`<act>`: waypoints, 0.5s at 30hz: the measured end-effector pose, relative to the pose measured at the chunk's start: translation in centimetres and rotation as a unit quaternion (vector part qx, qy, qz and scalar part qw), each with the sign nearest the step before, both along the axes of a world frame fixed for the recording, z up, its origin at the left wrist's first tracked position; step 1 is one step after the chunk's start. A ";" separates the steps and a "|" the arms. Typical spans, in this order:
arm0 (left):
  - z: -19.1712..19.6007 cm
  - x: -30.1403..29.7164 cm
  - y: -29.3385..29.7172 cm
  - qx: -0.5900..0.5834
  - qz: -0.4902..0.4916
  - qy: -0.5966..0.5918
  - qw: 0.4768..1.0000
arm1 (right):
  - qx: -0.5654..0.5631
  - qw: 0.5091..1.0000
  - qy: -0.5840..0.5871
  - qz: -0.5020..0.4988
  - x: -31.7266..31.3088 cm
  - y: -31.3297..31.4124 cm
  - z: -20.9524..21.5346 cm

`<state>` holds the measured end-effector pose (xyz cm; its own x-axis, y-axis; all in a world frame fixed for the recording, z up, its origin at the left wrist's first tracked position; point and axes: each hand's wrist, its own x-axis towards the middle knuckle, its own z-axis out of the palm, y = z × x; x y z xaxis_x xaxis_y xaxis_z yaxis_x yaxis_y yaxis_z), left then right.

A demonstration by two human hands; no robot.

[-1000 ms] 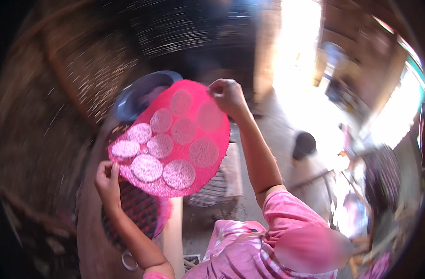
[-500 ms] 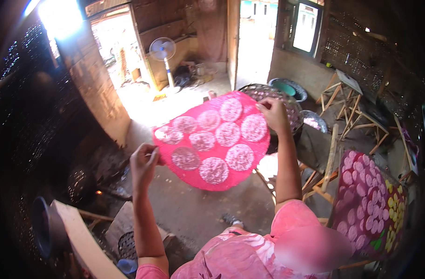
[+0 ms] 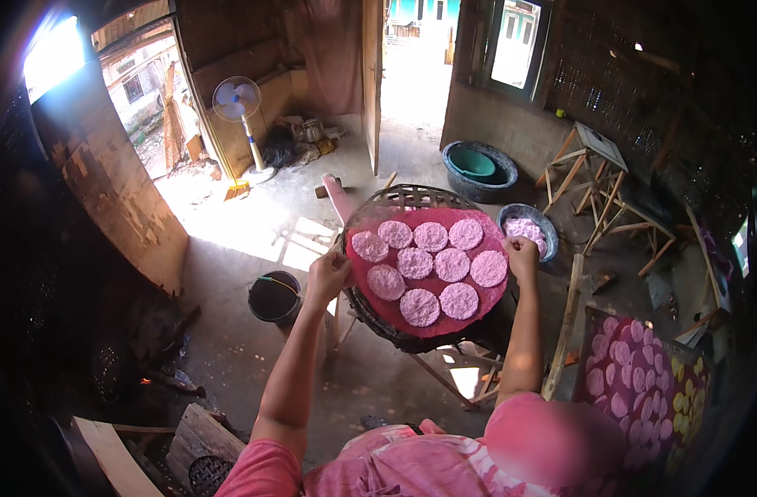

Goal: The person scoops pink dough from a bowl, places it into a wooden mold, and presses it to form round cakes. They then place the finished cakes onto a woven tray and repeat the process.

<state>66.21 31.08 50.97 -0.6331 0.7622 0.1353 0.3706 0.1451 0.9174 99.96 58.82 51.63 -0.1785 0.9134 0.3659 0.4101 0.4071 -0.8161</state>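
My two hands hold a round pink cloth (image 3: 436, 286) stretched between them, several flat discs of pale pink crumbly mash (image 3: 415, 262) spread over it. The left hand (image 3: 328, 277) pinches the cloth's left edge. At the opposite edge, the fingers of my right hand (image 3: 523, 253) are closed on it. Beneath the cloth is a dark woven basket (image 3: 415, 195), whose rim shows at the far side and lower left. Whether the cloth rests fully on the basket, I cannot tell.
Beyond the basket stand a dark tub with a green basin (image 3: 473, 163) and a bowl of pink mash (image 3: 525, 234). A black bucket (image 3: 274, 296) is at left. Wooden trestles (image 3: 590, 170) and a disc-covered rack (image 3: 631, 373) are on the right. A fan (image 3: 239, 99) stands far left.
Both hands have brought the cloth down and to the right, over the basket. It was tilted up in the air before and now lies flatter. The view has shifted too.
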 end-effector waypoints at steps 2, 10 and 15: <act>-3.5 -1.9 -4.0 0.033 -0.005 -0.021 0.999 | -0.008 1.000 -0.007 0.004 -1.9 -3.5 -3.7; -8.3 -5.9 -12.8 0.048 -0.026 -0.079 0.995 | -0.022 0.997 0.053 0.050 -4.8 -10.1 -9.8; -7.3 -5.3 -11.7 0.020 -0.009 -0.106 0.994 | -0.033 0.999 0.019 0.029 -4.5 -9.1 -9.5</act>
